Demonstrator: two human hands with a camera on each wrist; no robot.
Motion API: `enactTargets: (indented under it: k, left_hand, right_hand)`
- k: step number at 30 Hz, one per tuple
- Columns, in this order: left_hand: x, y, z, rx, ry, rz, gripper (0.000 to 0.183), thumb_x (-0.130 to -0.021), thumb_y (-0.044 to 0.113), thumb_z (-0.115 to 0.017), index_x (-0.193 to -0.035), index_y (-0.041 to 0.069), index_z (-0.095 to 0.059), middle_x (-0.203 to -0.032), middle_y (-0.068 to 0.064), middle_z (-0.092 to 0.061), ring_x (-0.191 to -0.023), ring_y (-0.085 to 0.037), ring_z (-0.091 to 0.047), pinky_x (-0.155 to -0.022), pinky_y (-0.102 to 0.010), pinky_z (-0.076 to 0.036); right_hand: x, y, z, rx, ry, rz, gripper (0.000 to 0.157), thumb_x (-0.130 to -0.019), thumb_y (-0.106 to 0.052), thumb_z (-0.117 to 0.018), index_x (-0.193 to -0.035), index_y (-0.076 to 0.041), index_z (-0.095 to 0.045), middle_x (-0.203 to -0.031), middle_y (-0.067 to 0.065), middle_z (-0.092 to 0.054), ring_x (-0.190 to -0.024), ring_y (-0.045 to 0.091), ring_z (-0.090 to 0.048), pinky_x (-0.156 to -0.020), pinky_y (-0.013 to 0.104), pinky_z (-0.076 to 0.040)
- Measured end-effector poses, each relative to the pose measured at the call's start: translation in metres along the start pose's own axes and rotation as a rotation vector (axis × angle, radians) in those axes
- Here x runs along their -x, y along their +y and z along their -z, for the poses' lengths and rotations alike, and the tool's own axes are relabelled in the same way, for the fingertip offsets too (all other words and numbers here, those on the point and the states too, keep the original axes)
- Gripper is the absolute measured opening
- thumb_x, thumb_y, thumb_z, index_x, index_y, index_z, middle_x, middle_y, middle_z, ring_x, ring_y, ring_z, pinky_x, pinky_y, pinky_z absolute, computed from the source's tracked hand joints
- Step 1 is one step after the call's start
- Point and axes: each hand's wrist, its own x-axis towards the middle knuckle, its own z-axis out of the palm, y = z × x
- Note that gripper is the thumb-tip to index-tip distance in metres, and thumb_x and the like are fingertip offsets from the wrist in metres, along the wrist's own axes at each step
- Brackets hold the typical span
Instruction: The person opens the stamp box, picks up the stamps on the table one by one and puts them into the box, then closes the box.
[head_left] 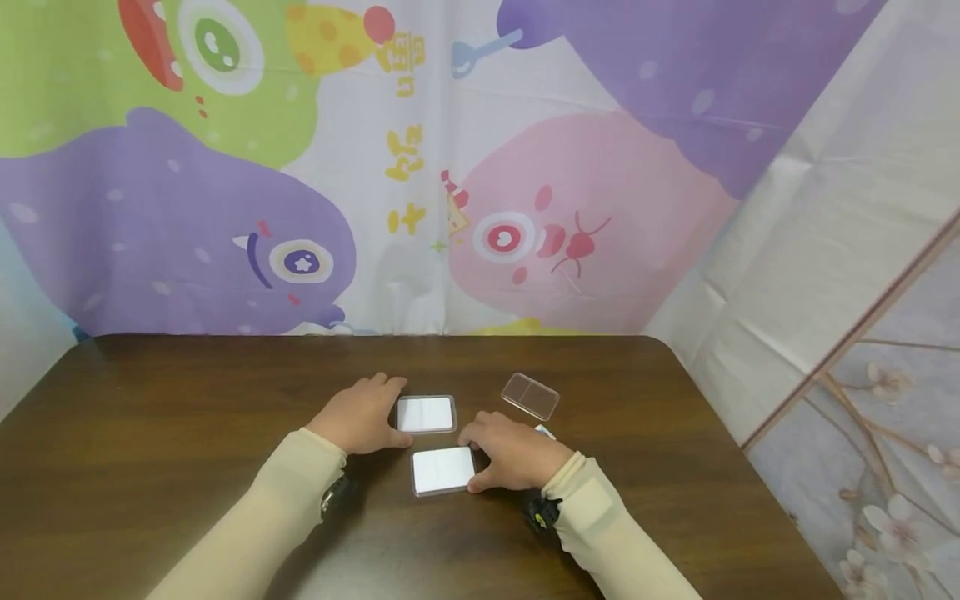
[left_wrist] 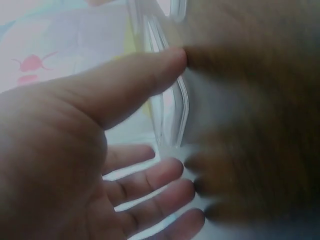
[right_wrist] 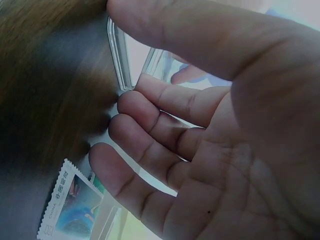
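Two flat clear cases with white inserts lie on the table. My left hand is at the left end of the farther case, thumb by its near edge and fingers spread past its far edge. In the left wrist view the fingers are nearly straight, and the thumb overlaps the case. My right hand holds the right end of the nearer case between thumb and index finger. A postage stamp with a serrated border and blue picture lies beside the right fingers, partly hidden in the head view.
Farther right lies a transparent clear case with the brown wood showing through it. The dark wooden table ends at a cartoon-printed cloth behind. A floral panel stands at the right.
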Motion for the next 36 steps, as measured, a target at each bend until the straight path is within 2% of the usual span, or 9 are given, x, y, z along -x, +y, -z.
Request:
enactTargets:
  k: [4, 11, 15, 24, 30, 36]
  left_hand:
    - [-0.001, -0.005, 0.001, 0.018, -0.015, -0.025, 0.075, -0.077, 0.041, -0.089, -0.134, 0.0, -0.061, -0.12, -0.018, -0.063, -0.107, -0.036, -0.063, -0.09, -0.052, -0.053]
    - [-0.008, -0.014, -0.002, 0.044, -0.059, -0.007, 0.067, -0.077, 0.044, -0.088, -0.127, 0.006, -0.065, -0.114, -0.011, -0.062, -0.103, -0.028, -0.06, -0.092, -0.049, -0.052]
    - [-0.006, -0.017, -0.001, 0.057, -0.067, -0.013, 0.062, -0.078, 0.044, -0.088, -0.122, 0.007, -0.065, -0.108, -0.007, -0.061, -0.098, -0.025, -0.058, -0.088, -0.046, -0.051]
    - [0.006, -0.029, 0.0, 0.062, -0.059, -0.054, 0.055, -0.081, 0.042, -0.085, -0.117, 0.005, -0.065, -0.102, -0.002, -0.062, -0.096, -0.022, -0.055, -0.089, -0.044, -0.049]
    - [0.022, -0.035, 0.004, 0.086, -0.042, -0.04, 0.051, -0.079, 0.039, -0.087, -0.111, 0.005, -0.066, -0.096, -0.001, -0.061, -0.091, -0.021, -0.052, -0.082, -0.042, -0.047]
    - [0.035, -0.036, 0.007, 0.113, -0.032, -0.008, 0.049, -0.078, 0.034, -0.088, -0.111, 0.006, -0.066, -0.097, -0.001, -0.061, -0.091, -0.021, -0.052, -0.082, -0.042, -0.047]
  right_hand:
    - [-0.001, -0.003, 0.0, -0.001, 0.004, 0.006, 0.053, -0.084, -0.035, -0.087, -0.126, -0.013, -0.066, -0.111, -0.003, -0.058, -0.099, 0.011, -0.051, -0.085, 0.028, -0.049]
    - [-0.002, -0.006, 0.0, -0.004, 0.004, -0.008, 0.053, -0.083, -0.036, -0.087, -0.127, -0.013, -0.066, -0.111, -0.004, -0.058, -0.1, 0.011, -0.051, -0.084, 0.029, -0.049]
    - [-0.003, -0.007, 0.0, -0.008, 0.008, -0.002, 0.053, -0.083, -0.035, -0.088, -0.126, -0.012, -0.066, -0.109, -0.003, -0.058, -0.098, 0.011, -0.051, -0.083, 0.029, -0.049]
    - [-0.002, -0.006, 0.003, -0.047, -0.003, -0.051, 0.051, -0.084, -0.033, -0.087, -0.125, -0.012, -0.066, -0.108, -0.003, -0.057, -0.1, 0.013, -0.052, -0.085, 0.033, -0.05]
    - [0.001, -0.002, 0.003, -0.07, 0.028, -0.075, 0.048, -0.083, -0.027, -0.088, -0.121, -0.008, -0.067, -0.105, 0.001, -0.06, -0.097, 0.018, -0.053, -0.087, 0.039, -0.048]
    - [0.001, 0.002, 0.002, -0.074, 0.074, -0.084, 0.046, -0.081, -0.024, -0.09, -0.118, -0.006, -0.069, -0.105, 0.005, -0.062, -0.094, 0.018, -0.052, -0.085, 0.04, -0.046]
